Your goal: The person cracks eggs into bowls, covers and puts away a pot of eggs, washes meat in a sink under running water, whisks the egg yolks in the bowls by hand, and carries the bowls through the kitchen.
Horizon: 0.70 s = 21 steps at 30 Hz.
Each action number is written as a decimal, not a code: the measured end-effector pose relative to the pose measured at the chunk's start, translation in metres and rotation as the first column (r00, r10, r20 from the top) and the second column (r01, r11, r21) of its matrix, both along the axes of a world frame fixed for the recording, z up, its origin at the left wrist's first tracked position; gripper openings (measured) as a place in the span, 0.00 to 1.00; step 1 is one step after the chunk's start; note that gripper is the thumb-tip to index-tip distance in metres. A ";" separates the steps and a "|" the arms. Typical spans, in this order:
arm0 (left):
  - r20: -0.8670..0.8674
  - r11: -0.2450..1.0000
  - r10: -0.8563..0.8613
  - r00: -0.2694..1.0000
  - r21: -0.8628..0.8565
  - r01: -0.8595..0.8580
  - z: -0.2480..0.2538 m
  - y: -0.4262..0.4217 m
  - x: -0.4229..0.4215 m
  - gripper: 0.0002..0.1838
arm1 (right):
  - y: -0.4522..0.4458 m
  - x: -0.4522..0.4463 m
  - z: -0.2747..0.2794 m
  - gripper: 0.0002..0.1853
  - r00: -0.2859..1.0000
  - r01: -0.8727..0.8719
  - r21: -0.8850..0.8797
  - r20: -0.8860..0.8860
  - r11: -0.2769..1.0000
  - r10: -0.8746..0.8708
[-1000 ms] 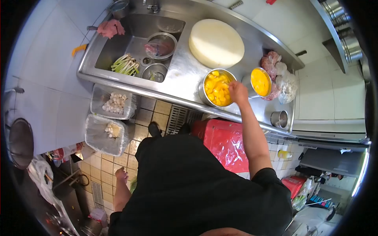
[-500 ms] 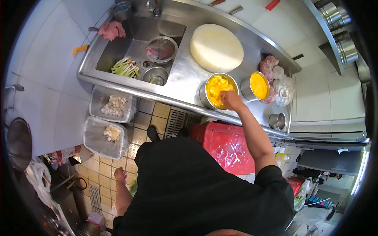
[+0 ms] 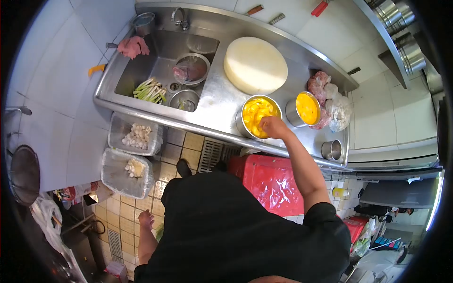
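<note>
My right hand is over the near right part of a metal pot of yellow egg yolks. Its fingers point down into the yolks and look pressed together; what they hold, if anything, is hidden. A second metal pot with smooth yellow contents stands to the right. Behind the first pot lies a thick round white block. Low on the left, my left hand hangs over the tiled floor, fingers loosely apart, holding nothing.
The steel sink at the left holds green onions and metal bowls. Two lined bins stand below it. Bagged food and a small metal cup sit at the counter's right. A red box is beneath the counter.
Over the last second my right hand has moved from the pot's right rim in over the yolks, then slightly toward the near side. The camera view has shifted a little. My left hand stays low.
</note>
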<state>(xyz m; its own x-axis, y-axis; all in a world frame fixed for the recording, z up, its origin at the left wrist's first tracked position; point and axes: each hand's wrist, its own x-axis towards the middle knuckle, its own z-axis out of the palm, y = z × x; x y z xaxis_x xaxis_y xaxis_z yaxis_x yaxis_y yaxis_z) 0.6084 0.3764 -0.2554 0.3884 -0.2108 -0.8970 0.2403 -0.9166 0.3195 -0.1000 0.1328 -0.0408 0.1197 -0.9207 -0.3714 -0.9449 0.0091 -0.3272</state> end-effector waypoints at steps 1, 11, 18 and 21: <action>-0.024 1.000 0.004 1.000 0.021 -0.004 -0.002 0.004 -0.004 0.08 | -0.003 -0.005 0.007 0.10 0.980 0.189 -0.140 -0.030 0.972 -0.195; 0.032 0.993 -0.081 0.996 -0.079 0.083 -0.002 0.009 -0.016 0.07 | -0.003 -0.005 0.003 0.07 0.875 0.455 -0.334 0.000 0.825 -0.483; 0.061 0.998 -0.028 0.998 -0.061 0.032 0.003 0.019 -0.017 0.06 | 0.002 0.004 0.000 0.08 0.938 0.283 -0.270 -0.121 0.920 -0.324; -0.014 1.000 0.000 1.000 0.030 0.001 -0.006 0.020 -0.017 0.10 | -0.003 -0.010 -0.006 0.08 0.984 0.168 -0.193 -0.022 0.967 -0.176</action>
